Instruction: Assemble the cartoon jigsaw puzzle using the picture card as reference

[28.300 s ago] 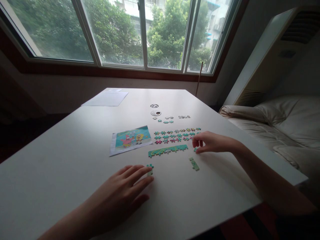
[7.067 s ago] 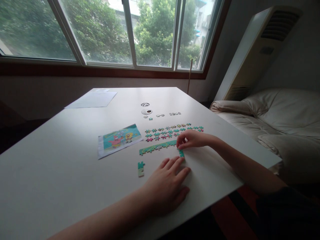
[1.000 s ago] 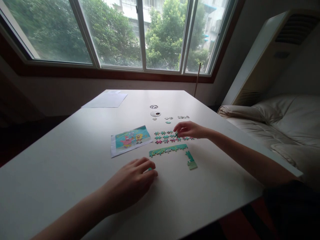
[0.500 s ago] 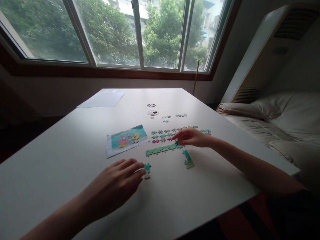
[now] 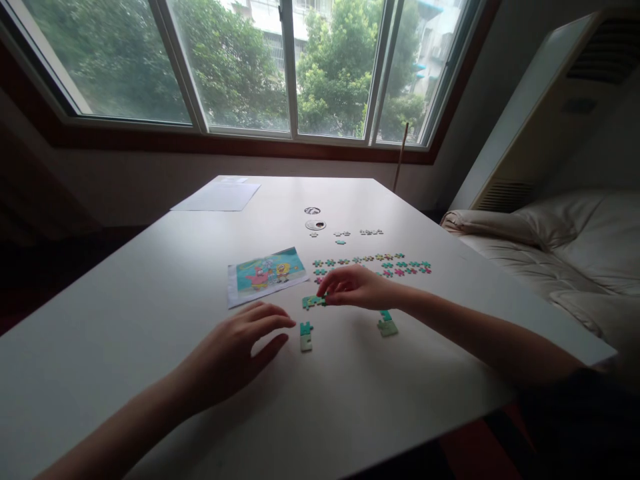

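L hand [image 5: 235,350] lies flat on the table [image 5: 150,300], palm down, fingers open & spread, gripping nothing. Its fingertips sit just beside a small two-piece bit [image 5: 305,335], teal on top & pale below, w/ a narrow gap between.

R hand [image 5: 357,288] reaches across to the left, palm down, fingers curled, tips bunched at the left end of the puzzle strip [image 5: 313,301]. Only that teal end shows; the rest of the strip is hidden under the hand. Can't tell whether the tips pinch a piece or just press on the strip.

A second joined bit [image 5: 386,323] lies on the near side of the R wrist, close to it. Loose pieces [image 5: 395,265], teal & pink, lie in rows just beyond the R hand.

The picture card [image 5: 267,275] w/ cartoon figs lies left of the strip, beyond the L fingers, slightly turned. Two round discs [image 5: 315,225] sit further back, mid-table. A white sheet [image 5: 216,197] lies at the far left corner.

Window [image 5: 250,67] behind shows trees. Pale cushions [image 5: 575,247] lie right of the table.
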Demonstrator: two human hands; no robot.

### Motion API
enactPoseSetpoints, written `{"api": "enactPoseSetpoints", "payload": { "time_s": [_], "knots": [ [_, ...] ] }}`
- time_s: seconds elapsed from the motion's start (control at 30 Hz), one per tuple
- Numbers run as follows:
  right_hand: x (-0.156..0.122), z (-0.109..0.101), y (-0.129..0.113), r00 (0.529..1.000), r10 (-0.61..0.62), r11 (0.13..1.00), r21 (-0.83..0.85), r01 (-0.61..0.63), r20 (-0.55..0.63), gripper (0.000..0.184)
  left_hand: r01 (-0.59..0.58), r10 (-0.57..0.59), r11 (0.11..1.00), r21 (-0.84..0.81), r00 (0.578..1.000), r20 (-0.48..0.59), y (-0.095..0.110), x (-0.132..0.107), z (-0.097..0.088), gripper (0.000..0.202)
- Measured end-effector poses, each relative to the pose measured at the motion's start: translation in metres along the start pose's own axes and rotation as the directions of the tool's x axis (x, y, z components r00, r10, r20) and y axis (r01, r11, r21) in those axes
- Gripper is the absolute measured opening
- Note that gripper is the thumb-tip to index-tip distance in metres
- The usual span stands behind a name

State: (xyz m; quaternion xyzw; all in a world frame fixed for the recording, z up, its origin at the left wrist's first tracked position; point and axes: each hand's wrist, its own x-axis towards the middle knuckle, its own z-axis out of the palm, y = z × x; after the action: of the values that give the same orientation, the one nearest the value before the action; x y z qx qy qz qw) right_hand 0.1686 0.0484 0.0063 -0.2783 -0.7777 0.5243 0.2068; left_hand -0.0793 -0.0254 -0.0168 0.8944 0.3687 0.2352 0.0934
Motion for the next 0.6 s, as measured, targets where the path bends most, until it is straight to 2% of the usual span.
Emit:
{"api": "enactPoseSetpoints", "payload": {
  "time_s": [0.23, 0.43, 0.6],
  "knots": [
    [-0.004, 0.032, 0.007, 0.996, 0.01, 0.992, 0.126, 0.002, -0.092, 0.023, 0.137, -0.14, 0.963, -0.23, 0.99, 0.001, 0.021, 0.014, 0.01, 0.017],
    [-0.007, 0.042, 0.005, 0.99, 0.005, 0.994, 0.112, 0.011, -0.138, 0.029, 0.198, -0.213, 0.946, -0.255, 0.977, -0.03, 0.028, 0.019, 0.01, 0.022],
    [-0.008, 0.045, 0.005, 0.982, -0.071, 0.997, 0.026, 0.077, -0.176, 0.025, 0.229, -0.254, 0.933, -0.277, 0.966, -0.057, 0.026, 0.017, 0.011, 0.022]
  ]
}}
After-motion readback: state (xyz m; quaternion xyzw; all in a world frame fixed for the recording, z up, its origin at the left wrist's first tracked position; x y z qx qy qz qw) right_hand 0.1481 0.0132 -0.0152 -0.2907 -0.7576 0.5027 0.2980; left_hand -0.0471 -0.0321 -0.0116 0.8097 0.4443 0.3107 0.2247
